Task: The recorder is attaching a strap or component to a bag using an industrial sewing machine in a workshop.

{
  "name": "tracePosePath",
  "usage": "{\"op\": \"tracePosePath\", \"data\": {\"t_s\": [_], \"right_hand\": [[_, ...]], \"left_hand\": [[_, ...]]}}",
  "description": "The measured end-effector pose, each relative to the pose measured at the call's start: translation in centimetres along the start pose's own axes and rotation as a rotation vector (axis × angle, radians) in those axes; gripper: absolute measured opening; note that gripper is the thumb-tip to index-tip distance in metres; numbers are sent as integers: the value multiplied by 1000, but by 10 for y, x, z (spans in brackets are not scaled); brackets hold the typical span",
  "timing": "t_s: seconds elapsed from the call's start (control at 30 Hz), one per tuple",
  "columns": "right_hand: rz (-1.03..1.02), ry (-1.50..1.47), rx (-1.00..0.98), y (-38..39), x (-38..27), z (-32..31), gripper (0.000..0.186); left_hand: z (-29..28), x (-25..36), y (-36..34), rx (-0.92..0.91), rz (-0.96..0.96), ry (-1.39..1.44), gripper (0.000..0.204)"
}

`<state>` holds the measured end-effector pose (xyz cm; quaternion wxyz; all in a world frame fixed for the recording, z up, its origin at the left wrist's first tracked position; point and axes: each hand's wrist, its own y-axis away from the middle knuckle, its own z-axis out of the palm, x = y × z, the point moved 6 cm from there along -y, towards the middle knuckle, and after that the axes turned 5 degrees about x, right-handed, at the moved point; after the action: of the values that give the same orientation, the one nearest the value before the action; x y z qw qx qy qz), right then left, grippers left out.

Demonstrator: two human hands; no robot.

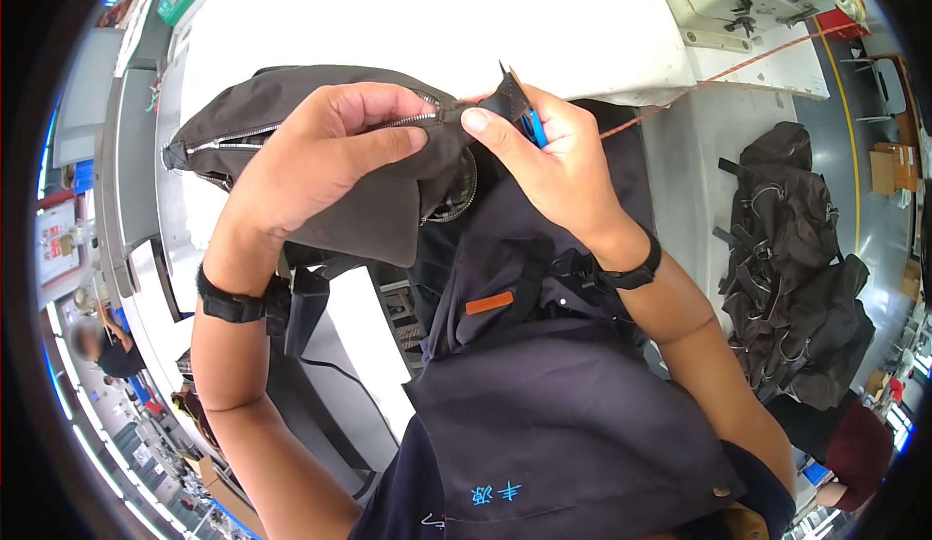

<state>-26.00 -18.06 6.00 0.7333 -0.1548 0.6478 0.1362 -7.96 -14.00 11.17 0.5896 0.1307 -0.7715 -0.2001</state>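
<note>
Left hand pinches the zipped edge of a dark bag between thumb and fingers; right hand grips the bag's right end, a small blue-handled tool held in its fingers; the bag sits at the near edge of a white worktop; a reddish cord slants off rightward; farther right, dark bags lie heaped.

Dark brown fabric bag, as I view it remotely: held crosswise over the near edge of the desk, its silver-toothed zipper parted at left; a curved zipper borders the right end. Small blue tool: tilted, partly hidden, just beyond that end.
</note>
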Motion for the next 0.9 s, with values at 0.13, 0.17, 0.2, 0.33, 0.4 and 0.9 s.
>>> {"op": "tracePosePath", "data": {"t_s": [0.13, 0.17, 0.2, 0.33, 0.4, 0.9], "right_hand": [[-22, -94, 9, 1, 3, 7, 22], [-11, -105, 32, 3, 4, 7, 21], [-20, -126, 40, 5, 3, 8, 21], [43, -185, 35, 5, 4, 17, 22], [108, -422, 20, 6, 5, 26, 23], [262, -449, 29, 6, 13, 30, 24]], "left_hand": [[10, 8, 10, 174, 141, -233, 15], [12, 17, 15, 271, 292, -323, 15], [15, 18, 18, 304, 312, -330, 17], [17, 9, 19, 397, 312, -159, 22], [12, 1, 14, 351, 252, -28, 20], [10, -12, 10, 184, 275, 175, 8]]}}
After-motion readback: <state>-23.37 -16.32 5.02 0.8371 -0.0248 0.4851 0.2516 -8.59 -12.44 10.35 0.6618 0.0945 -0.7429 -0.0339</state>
